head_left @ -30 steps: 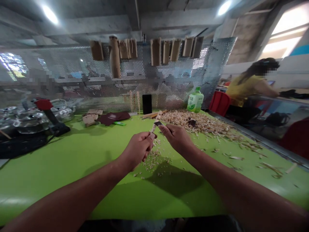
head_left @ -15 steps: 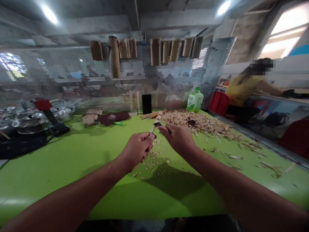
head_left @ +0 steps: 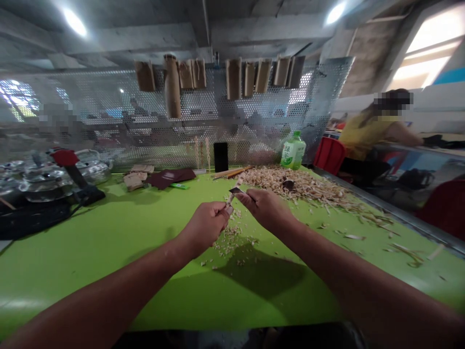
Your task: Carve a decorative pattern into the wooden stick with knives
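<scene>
Left hand [head_left: 207, 225] was closed in a fist round the lower end of a thin wooden stick [head_left: 236, 185], held above the table centre. A small dark blade [head_left: 237, 191] lay against the stick, pinched in the closed right hand [head_left: 267, 208].

Risk, as judged: the left thumb sat just beside the edge, so a slip on the grain could cut it. The stick looked thin enough to snap under a hard press.

Surface: green table [head_left: 109, 242]. Metal lids [head_left: 43, 179] and a red-topped tool [head_left: 65, 157] stood at far left. A few small chips [head_left: 228, 238] lay under the hands and a big heap of shavings [head_left: 301, 185] to the right, near a green bottle [head_left: 293, 150].

Room: a perforated metal screen [head_left: 145, 121] hung with brown paper bags [head_left: 234, 77]. A person in yellow [head_left: 366, 131] sat at far right.
</scene>
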Demonstrator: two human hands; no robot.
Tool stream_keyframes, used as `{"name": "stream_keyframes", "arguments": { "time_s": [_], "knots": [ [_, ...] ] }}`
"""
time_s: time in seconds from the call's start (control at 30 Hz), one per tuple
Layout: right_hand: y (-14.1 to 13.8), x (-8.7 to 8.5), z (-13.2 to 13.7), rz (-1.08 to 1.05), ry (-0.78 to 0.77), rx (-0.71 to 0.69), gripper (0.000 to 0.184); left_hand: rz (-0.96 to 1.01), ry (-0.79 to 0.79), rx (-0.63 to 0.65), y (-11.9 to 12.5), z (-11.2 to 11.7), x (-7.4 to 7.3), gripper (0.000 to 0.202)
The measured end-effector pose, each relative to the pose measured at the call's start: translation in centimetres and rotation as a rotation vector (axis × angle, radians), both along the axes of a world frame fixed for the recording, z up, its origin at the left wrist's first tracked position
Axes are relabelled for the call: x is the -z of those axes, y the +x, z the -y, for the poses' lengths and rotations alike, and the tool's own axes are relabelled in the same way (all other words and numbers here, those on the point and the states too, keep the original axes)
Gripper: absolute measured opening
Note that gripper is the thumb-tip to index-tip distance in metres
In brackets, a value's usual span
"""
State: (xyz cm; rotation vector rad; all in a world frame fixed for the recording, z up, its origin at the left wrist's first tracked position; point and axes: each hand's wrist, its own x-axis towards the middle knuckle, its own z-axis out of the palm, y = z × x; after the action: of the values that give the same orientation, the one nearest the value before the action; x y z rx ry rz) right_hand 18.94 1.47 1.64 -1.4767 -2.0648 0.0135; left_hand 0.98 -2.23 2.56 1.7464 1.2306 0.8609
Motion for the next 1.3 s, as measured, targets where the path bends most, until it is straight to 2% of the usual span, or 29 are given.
{"name": "stream_keyframes", "arguments": {
  "time_s": [0.27, 0.77, 0.9, 1.0, 1.1, 1.3],
  "knots": [
    [-0.1, 0.4, -0.2, -0.021, -0.022, -0.019, 0.051, -0.032, 0.041, -0.019, 0.2, 0.3, -0.1, 0.031],
    [0.2, -0.2, -0.5, 0.084, -0.052, -0.030, 0.056, -0.129, 0.076, -0.026, -0.1, -0.4, 0.6, 0.031],
    [0.0, -0.1, -0.2, 0.090, -0.001, -0.012, 0.053, -0.132, 0.107, -0.041, 0.0, -0.3, 0.6, 0.031],
    [-0.2, 0.2, -0.2, 0.082, 0.024, 0.004, 0.052, -0.097, 0.041, -0.049, 0.1, 0.0, 0.4, 0.031],
    [-0.2, 0.4, -0.4, 0.045, -0.038, -0.033, 0.054, -0.063, -0.034, -0.043, 0.1, 0.0, 0.5, 0.031],
    [0.1, 0.0, -0.5, 0.093, -0.040, -0.041, 0.055, -0.221, 0.199, -0.048, 0.0, -0.8, 1.2, 0.032]
  ]
}}
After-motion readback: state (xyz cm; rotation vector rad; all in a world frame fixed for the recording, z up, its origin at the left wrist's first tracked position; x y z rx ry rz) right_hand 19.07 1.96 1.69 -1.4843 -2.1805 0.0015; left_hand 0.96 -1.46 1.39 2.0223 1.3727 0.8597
